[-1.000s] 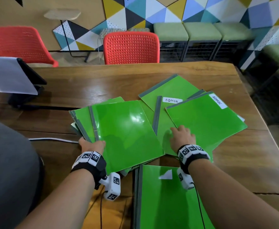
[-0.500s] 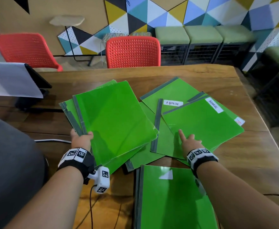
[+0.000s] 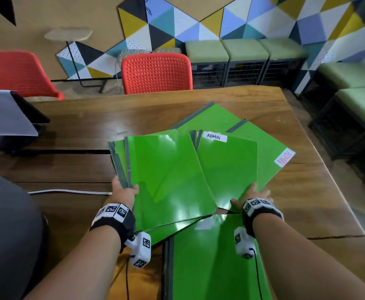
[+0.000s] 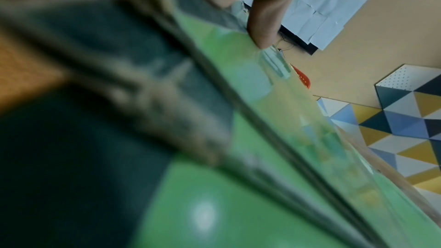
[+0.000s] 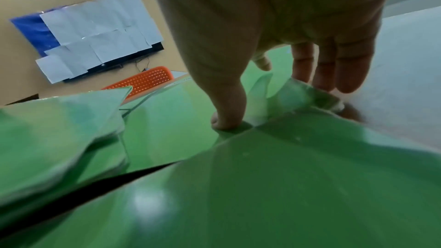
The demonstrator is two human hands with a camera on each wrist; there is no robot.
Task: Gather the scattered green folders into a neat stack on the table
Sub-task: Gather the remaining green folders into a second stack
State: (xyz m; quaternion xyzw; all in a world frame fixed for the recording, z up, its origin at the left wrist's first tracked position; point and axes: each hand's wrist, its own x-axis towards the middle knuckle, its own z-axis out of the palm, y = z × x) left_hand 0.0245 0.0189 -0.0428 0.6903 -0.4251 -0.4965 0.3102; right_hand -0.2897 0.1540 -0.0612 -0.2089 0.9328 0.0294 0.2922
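Several green folders with grey spines lie on the wooden table. My left hand grips a fanned bundle of folders at its near spine corner and holds it tilted above the table; the wrist view shows the left hand curled over the spines. My right hand pinches the near edge of the folder labelled ADMIN, its thumb on top and its fingers beneath the raised corner. A squared stack lies nearest me. More folders lie spread behind.
Red chairs stand at the far side. A black stand holding white paper sits at the table's left, with a white cable nearby. Green stools line the wall. The table's right edge is close.
My left hand has carried its bundle rightward, so it now overlaps the near stack. My right hand has gone from pressing flat on the spread folders to pinching the ADMIN folder's near edge; that folder has turned.
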